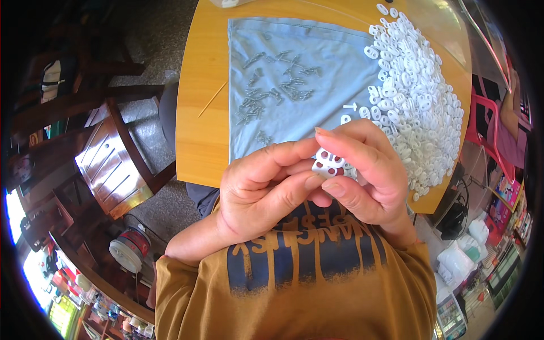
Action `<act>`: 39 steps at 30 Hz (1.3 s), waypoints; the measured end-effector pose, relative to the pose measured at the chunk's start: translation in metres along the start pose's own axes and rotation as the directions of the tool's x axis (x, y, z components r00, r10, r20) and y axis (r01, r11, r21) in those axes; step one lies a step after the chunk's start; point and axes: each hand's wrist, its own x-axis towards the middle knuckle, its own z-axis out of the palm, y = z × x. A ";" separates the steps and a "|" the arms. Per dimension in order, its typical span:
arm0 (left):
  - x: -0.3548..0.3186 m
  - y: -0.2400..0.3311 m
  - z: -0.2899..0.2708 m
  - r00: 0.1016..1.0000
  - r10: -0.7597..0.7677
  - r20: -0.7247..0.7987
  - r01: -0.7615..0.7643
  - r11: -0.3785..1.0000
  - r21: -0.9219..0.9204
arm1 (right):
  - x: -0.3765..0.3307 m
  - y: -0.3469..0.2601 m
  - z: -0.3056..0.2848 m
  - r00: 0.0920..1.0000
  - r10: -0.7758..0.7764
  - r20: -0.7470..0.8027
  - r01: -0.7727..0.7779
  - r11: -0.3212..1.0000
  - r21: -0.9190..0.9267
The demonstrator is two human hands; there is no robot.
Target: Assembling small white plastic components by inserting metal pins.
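Close to my chest, both hands meet around small white plastic cord lock parts (327,165) with round holes; they look like two pieces side by side. My left hand (258,184) is closed, its thumb against their lower edge and its other fingers partly hidden behind. My right hand (368,170) curls over from the other side, forefinger above and thumb below them. Beyond my hands lies a light blue cloth (334,62) with several small metal springs (255,105) scattered on it. A large heap of white oval two-hole parts (419,102) spreads along its right side.
The yellow wooden table (195,136) has a curved edge, and a thin stick (212,100) lies left of the cloth. A small white T-shaped part (351,106) rests beside the heap. Wooden chairs (113,164) stand at left, a red chair (481,122) at right, with another person's arm nearby.
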 end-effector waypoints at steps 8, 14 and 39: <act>0.004 0.002 -0.006 0.991 0.086 0.104 -0.099 0.987 0.125 | 0.002 0.007 0.001 0.991 -0.135 -0.012 0.134 0.988 -0.072; 0.006 -0.001 -0.007 0.985 0.149 0.086 -0.165 0.959 0.232 | -0.001 0.010 0.003 0.983 -0.181 -0.032 0.175 0.975 -0.140; 0.001 -0.011 -0.005 0.968 0.252 0.012 -0.242 0.912 0.332 | -0.003 0.021 0.012 0.968 -0.237 -0.083 0.223 0.964 -0.148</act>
